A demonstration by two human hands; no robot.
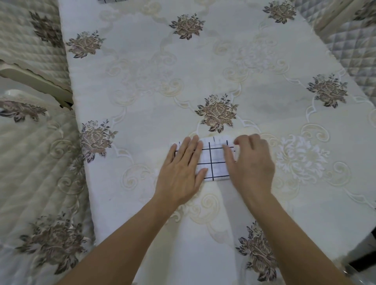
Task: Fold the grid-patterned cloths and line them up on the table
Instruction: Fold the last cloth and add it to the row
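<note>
- On the desk point(203, 61), near-centre: folded grid cloth point(215, 160), white with dark lines, lying flat as a wide rectangle just below a brown flower print point(216, 113) of the desk cover.
- Left hand point(181, 168): flat, fingers straight and slightly spread, palm down, pressing the cloth's left part; holds nothing.
- Right hand point(252, 162): covers the cloth's right end; fingers curled at the far right edge, thumb laid on top of the cloth, so it seems to pinch that edge.
- Middle strip of cloth shows between the two hands.
- Second cloth point(107, 1): only a sliver of grid pattern at the desk's far edge, cut off by the frame, well apart from the hands; fold state not visible.
- Quilted chair point(30, 50) at the left side, another quilted seat point(350, 50) at the far right.
</note>
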